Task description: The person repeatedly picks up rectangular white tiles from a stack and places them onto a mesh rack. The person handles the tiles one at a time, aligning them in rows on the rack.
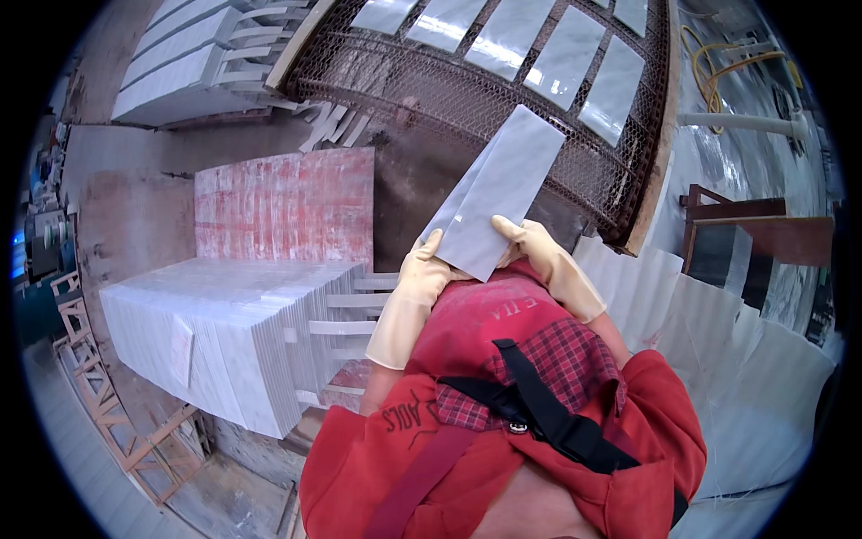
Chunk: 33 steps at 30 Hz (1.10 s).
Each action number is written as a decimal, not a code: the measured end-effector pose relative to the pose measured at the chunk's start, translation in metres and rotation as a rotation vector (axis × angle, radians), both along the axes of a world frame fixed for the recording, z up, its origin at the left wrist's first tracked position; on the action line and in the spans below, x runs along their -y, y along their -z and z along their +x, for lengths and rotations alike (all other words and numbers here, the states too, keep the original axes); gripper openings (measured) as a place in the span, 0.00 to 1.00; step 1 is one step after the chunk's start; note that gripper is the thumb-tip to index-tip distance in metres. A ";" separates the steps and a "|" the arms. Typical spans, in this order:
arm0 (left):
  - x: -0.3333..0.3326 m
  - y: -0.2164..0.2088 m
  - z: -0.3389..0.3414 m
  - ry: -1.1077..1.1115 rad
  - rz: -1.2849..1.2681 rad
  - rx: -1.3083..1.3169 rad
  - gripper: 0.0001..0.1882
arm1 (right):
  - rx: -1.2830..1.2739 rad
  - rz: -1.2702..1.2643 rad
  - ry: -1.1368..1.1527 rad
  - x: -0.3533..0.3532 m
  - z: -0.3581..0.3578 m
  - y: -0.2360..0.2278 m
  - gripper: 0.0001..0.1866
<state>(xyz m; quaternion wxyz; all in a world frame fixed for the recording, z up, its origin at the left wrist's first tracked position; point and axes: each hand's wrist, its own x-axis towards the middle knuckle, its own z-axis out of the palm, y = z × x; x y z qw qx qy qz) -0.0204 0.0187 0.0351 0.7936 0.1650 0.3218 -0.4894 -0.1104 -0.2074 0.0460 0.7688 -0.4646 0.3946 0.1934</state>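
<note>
Both hands wear cream rubber gloves and hold a stack of two pale grey marble tiles (pixel 503 189) in front of my chest. My left hand (pixel 418 274) grips the lower left edge, thumb on top. The lower right edge is gripped by my right hand (pixel 539 251), thumb on the face. The tiles tilt up toward a wire mesh rack (pixel 422 85) ahead, where several grey tiles (pixel 564 56) lie side by side.
A large stack of white tiles (pixel 215 332) stands on edge at my left, with red-stained boards (pixel 287 207) behind it. More tile stacks (pixel 180 63) sit at the upper left. Upright white slabs (pixel 745 359) stand at my right. A wooden pallet frame (pixel 117 431) is lower left.
</note>
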 end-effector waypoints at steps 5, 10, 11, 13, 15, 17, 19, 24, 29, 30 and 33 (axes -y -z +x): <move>0.003 -0.004 0.004 0.000 0.000 -0.064 0.25 | 0.027 0.068 0.095 -0.011 0.008 -0.012 0.28; 0.009 -0.016 0.011 0.082 -0.015 0.030 0.36 | 0.061 0.129 0.151 -0.023 0.012 -0.017 0.31; 0.012 -0.020 0.012 0.058 0.013 0.007 0.35 | 0.039 0.131 0.138 -0.022 0.012 -0.016 0.31; 0.016 -0.027 0.012 0.021 0.066 -0.036 0.34 | -0.018 0.132 0.107 -0.023 0.012 -0.012 0.32; 0.021 -0.030 0.015 0.004 0.104 -0.064 0.33 | -0.070 0.051 0.021 -0.018 0.011 -0.011 0.32; 0.021 -0.030 0.016 0.002 0.129 -0.051 0.32 | -0.090 -0.065 -0.071 -0.012 0.007 -0.012 0.31; 0.018 -0.017 0.013 0.021 0.145 0.016 0.30 | -0.058 -0.112 -0.069 -0.006 0.004 -0.017 0.30; 0.015 0.009 0.002 0.093 0.228 0.172 0.26 | 0.021 -0.062 0.058 0.000 -0.007 -0.033 0.29; 0.021 0.006 0.010 0.007 0.075 0.038 0.29 | 0.023 -0.125 0.077 -0.002 -0.007 -0.031 0.29; 0.021 0.004 0.012 0.018 0.109 0.023 0.30 | 0.017 -0.137 0.072 -0.002 -0.006 -0.034 0.29; 0.023 0.005 0.014 0.046 0.164 0.022 0.31 | 0.034 -0.046 0.113 -0.003 -0.003 -0.039 0.30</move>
